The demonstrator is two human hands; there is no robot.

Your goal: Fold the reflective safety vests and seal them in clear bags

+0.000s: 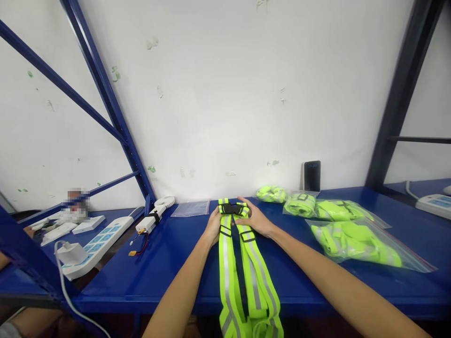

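A neon yellow reflective strap vest (227, 267) with silver stripes lies across the blue table and hangs over its front edge. At its far end is a black buckle (231, 209), which looks fastened. My left hand (213, 226) grips the strap from the left side of the buckle, its fingers partly hidden behind the webbing. On the other side, my right hand (256, 219) holds the strap between thumb and fingers. Black strap adjusters (248, 236) sit just below both hands.
Several bagged neon vests (355, 244) lie to the right, near a dark phone-like device (312, 176) against the wall. On the left are a white fan (164, 203), a flat plastic bag (190, 208) and a power strip (102, 246). A blue frame post (116, 112) rises there; another person's arm (33, 323) shows beyond it.
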